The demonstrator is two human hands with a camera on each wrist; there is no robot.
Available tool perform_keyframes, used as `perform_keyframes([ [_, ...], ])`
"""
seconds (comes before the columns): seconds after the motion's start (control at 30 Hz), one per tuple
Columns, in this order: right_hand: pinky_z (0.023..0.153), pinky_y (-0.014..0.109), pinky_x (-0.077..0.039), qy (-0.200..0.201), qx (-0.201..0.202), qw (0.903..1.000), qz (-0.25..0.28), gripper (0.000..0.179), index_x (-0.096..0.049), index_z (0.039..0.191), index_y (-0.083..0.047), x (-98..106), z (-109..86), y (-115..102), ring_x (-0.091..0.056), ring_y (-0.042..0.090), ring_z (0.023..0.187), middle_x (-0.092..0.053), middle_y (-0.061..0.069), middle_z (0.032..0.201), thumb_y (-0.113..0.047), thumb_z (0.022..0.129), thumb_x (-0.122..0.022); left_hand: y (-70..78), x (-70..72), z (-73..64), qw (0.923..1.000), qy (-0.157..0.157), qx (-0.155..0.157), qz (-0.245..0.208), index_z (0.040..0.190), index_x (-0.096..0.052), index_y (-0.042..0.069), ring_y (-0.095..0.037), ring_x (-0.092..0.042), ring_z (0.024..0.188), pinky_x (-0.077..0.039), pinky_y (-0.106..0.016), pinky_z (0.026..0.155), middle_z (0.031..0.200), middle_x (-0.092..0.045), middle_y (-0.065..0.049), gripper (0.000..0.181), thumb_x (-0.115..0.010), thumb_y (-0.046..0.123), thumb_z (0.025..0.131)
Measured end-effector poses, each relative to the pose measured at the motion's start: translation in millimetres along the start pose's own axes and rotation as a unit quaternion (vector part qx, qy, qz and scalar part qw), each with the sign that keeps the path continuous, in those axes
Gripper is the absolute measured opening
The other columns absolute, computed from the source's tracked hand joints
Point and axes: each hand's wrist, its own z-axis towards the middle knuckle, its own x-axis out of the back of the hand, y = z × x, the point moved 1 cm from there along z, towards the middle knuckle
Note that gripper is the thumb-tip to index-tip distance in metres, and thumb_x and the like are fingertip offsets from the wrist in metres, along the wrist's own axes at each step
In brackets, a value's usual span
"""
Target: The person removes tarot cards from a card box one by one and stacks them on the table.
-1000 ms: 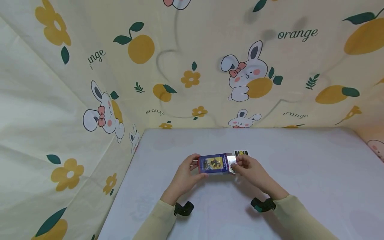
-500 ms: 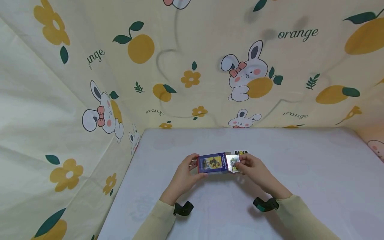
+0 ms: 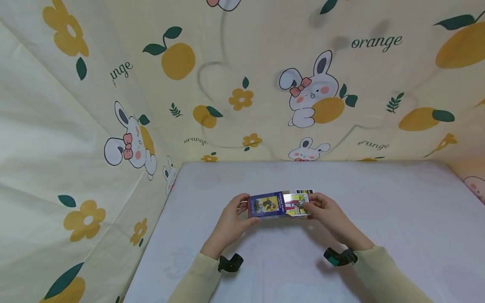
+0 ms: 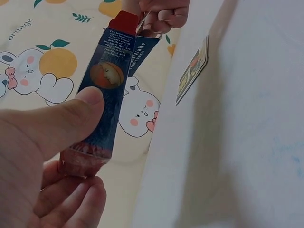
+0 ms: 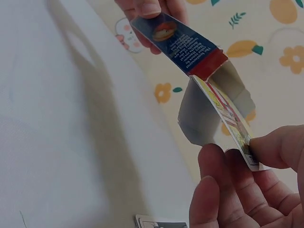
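My left hand (image 3: pixel 231 225) grips a dark blue tarot card box (image 3: pixel 266 204) by its left end, thumb along one narrow side in the left wrist view. The opposite end of this box (image 5: pixel 178 45) is open, its flaps (image 5: pixel 199 114) spread. Out of that opening stick picture cards (image 3: pixel 297 204), forming a thin stack edge-on in the right wrist view. My right hand (image 3: pixel 329 216) pinches their outer end between thumb and fingers. The inner end of the cards is hidden at the box mouth. Both hands hold these things above the table.
Behind the right fingers, more picture cards (image 3: pixel 304 191) lie on the white table (image 3: pixel 394 219). A cloth backdrop (image 3: pixel 261 50) with rabbits and oranges rises at the table's back and left. Each wrist wears a black camera (image 3: pixel 230 263).
My right hand has moved right, drawing the cards farther out of the box so more of their pictures shows. The left hand and the box have shifted slightly left.
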Motion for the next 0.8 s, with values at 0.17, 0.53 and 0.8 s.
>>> perform_keyframes([
  [0.17, 0.091, 0.046, -0.055, 0.004, -0.017, 0.9992, 0.035, 0.047, -0.044, 0.128, 0.003, 3, 1.0, 3, -0.063, 0.025, 0.099, -0.059, 0.02, 0.121, -0.028, 0.097, -0.062, 0.6, 1.3, -0.2, 1.0, 0.0, 0.002, -0.005, 0.144, -0.04, 0.015, -0.025, -0.054, 0.121, -0.051, -0.036, 0.097, 0.137, -0.048, -0.007, 0.079, -0.082, 0.027, 0.079],
  [0.53, 0.087, 0.04, -0.057, 0.013, -0.029, 0.9981, 0.053, 0.049, -0.038, 0.133, 0.0, 10, -2.4, 1, -0.064, 0.027, 0.099, -0.055, 0.024, 0.13, -0.022, 0.097, -0.062, -5.0, 1.7, 1.8, 0.9999, 0.004, 0.0, -0.012, 0.144, -0.039, 0.016, -0.025, -0.054, 0.121, -0.051, -0.036, 0.096, 0.137, -0.048, -0.007, 0.08, -0.082, 0.027, 0.078],
  [0.8, 0.09, 0.044, -0.055, 0.008, -0.021, 0.999, 0.038, 0.061, -0.032, 0.136, -0.001, 11, -3.8, 3, -0.064, 0.027, 0.1, -0.056, 0.022, 0.128, -0.024, 0.092, -0.068, -4.0, 3.1, 1.7, 0.9999, 0.01, 0.0, -0.009, 0.144, -0.039, 0.014, -0.025, -0.054, 0.121, -0.051, -0.036, 0.096, 0.137, -0.048, -0.007, 0.079, -0.082, 0.025, 0.079],
])
